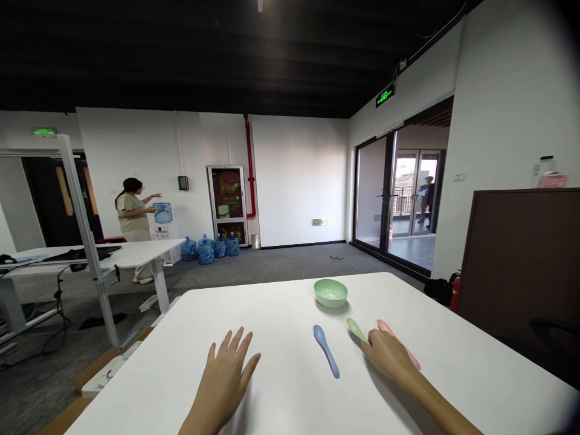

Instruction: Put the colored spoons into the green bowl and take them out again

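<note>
My right hand is closed around the handle of a green spoon, whose bowl end points toward the far left. Partly behind that hand lies a pink spoon; its middle is hidden. A blue spoon rests on the white table between my two hands, touched by neither. Beyond the spoons stands a light green bowl, upright. Over the left part of the table, my left hand is spread palm down with nothing in it; whether it touches the surface I cannot tell.
A second white table and a metal post stand at the left. Behind it a person is by a water dispenser, with several blue water bottles on the floor. A dark brown cabinet rises at the right.
</note>
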`<state>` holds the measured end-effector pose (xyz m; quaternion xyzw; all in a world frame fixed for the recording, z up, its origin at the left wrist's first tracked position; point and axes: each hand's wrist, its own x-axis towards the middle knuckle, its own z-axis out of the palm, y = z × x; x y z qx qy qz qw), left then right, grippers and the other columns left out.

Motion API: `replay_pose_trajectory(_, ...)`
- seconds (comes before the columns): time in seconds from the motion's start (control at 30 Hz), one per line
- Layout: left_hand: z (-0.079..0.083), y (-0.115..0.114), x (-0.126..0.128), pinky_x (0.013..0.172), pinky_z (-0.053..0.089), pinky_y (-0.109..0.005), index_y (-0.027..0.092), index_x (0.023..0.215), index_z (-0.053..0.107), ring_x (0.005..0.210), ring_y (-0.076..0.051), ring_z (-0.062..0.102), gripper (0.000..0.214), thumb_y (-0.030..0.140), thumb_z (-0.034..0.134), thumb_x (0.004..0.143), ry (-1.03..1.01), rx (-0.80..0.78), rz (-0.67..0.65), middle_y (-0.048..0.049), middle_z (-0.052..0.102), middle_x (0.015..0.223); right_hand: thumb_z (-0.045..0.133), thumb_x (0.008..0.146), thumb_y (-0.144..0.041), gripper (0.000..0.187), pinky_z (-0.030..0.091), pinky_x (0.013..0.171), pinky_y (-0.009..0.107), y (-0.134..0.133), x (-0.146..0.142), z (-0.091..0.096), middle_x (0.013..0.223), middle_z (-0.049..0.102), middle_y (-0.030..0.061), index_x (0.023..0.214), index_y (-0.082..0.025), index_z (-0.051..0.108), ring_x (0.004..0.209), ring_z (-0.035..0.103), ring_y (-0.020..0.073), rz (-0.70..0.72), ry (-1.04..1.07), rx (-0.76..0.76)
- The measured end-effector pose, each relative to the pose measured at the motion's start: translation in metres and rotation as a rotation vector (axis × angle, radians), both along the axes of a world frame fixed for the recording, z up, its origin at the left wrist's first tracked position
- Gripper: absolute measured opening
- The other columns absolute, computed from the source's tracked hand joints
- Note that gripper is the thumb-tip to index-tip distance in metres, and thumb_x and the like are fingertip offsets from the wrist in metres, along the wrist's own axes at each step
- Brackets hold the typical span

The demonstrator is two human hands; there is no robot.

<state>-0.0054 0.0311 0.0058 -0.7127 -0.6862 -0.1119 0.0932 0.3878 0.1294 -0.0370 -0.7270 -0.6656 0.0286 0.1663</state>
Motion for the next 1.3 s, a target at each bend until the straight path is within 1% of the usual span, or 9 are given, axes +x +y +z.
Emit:
replay_pose_trajectory(0.1, 0.003, -0.002, 0.001, 0.123, 0.036, -0.064, 0.025, 0.153, 0.051, 0.155, -0.037, 0.038, 0.057, 0.049, 0.035, 0.104, -0.001, -0.011, 0.007, -0.0094, 0.047, 0.165, 0.050, 0.097, -0.036, 0.031, 0.034, 0.069, 0.033, -0.001, -0.008, 0.000, 0.081, 0.067, 0.0123, 0.072, -0.020, 0.061, 0.091, 0.064, 0.0286, 0.046, 0.017, -0.054)
replay_pose_trajectory(0.2, 0.004, -0.002, 0.001, 0.122, 0.037, -0.065, 0.026, 0.152, 0.053, 0.154, -0.037, 0.040, 0.056, 0.049, 0.037, 0.104, -0.011, 0.000, 0.004, -0.0097, 0.048, 0.164, 0.047, 0.096, -0.026, 0.024, 0.031, 0.065, 0.033, 0.002, -0.010, -0.005, 0.085, 0.069, 0.0117, 0.081, -0.017, 0.063, 0.079, 0.065, 0.0248, 0.055, 0.003, -0.085)
replay_pose_trajectory(0.37, 0.002, -0.002, 0.000, 0.122, 0.037, -0.065, 0.026, 0.152, 0.053, 0.154, -0.037, 0.040, 0.056, 0.050, 0.037, 0.104, -0.023, 0.010, -0.005, -0.0100, 0.049, 0.164, 0.043, 0.096, -0.019, 0.024, 0.029, 0.060, 0.033, 0.005, -0.008, -0.015, 0.092, 0.071, 0.0138, 0.087, -0.015, 0.064, 0.081, 0.068, 0.0252, 0.059, -0.038, -0.099)
replay_pose_trajectory(0.63, 0.005, -0.004, 0.002, 0.123, 0.037, -0.063, 0.026, 0.153, 0.052, 0.155, -0.036, 0.039, 0.057, 0.049, 0.034, 0.105, 0.009, -0.014, 0.006, -0.0085, 0.047, 0.165, 0.042, 0.098, -0.022, 0.025, 0.028, 0.059, 0.032, 0.002, -0.010, -0.015, 0.092, 0.072, 0.0137, 0.086, -0.016, 0.063, 0.082, 0.069, 0.0256, 0.057, -0.042, -0.107)
replay_pose_trajectory(0.9, 0.005, -0.003, 0.002, 0.122, 0.038, -0.063, 0.026, 0.152, 0.053, 0.154, -0.037, 0.040, 0.055, 0.049, 0.037, 0.104, -0.011, -0.002, 0.003, -0.0098, 0.048, 0.164, 0.042, 0.097, -0.026, 0.026, 0.027, 0.059, 0.034, 0.004, -0.006, -0.023, 0.088, 0.070, 0.0129, 0.081, -0.017, 0.061, 0.076, 0.066, 0.0252, 0.057, -0.018, -0.083)
replay_pose_trajectory(1.03, 0.005, -0.002, 0.001, 0.122, 0.037, -0.064, 0.025, 0.153, 0.053, 0.154, -0.037, 0.040, 0.056, 0.049, 0.037, 0.104, -0.020, 0.003, -0.004, -0.0101, 0.048, 0.164, 0.044, 0.096, -0.031, 0.028, 0.031, 0.061, 0.035, 0.003, -0.004, -0.022, 0.083, 0.070, 0.0122, 0.078, -0.018, 0.061, 0.074, 0.065, 0.0262, 0.053, -0.004, -0.072)
replay_pose_trajectory(1.1, 0.004, -0.002, 0.001, 0.122, 0.037, -0.064, 0.025, 0.153, 0.052, 0.154, -0.037, 0.040, 0.057, 0.049, 0.036, 0.104, -0.017, 0.004, -0.001, -0.0102, 0.048, 0.164, 0.041, 0.098, -0.035, 0.036, 0.035, 0.064, 0.036, 0.002, -0.002, -0.017, 0.078, 0.069, 0.0122, 0.076, -0.018, 0.063, 0.073, 0.065, 0.0270, 0.051, 0.021, -0.064)
replay_pose_trajectory(1.2, 0.003, 0.000, 0.000, 0.122, 0.037, -0.064, 0.026, 0.152, 0.053, 0.154, -0.037, 0.040, 0.056, 0.049, 0.037, 0.104, -0.019, 0.012, 0.003, -0.0104, 0.049, 0.164, 0.036, 0.102, -0.044, 0.048, 0.044, 0.075, 0.038, 0.005, 0.002, -0.006, 0.082, 0.073, 0.0147, 0.085, -0.016, 0.070, 0.086, 0.069, 0.0300, 0.083, 0.053, -0.018)
replay_pose_trajectory(1.3, 0.000, 0.001, -0.002, 0.121, 0.038, -0.064, 0.027, 0.151, 0.054, 0.153, -0.037, 0.041, 0.056, 0.049, 0.037, 0.103, -0.027, 0.029, 0.004, -0.0103, 0.050, 0.163, 0.038, 0.102, -0.050, 0.054, 0.047, 0.095, 0.040, 0.012, 0.008, 0.006, 0.112, 0.076, 0.0198, 0.112, -0.011, 0.074, 0.114, 0.067, 0.0335, 0.159, 0.044, 0.062)
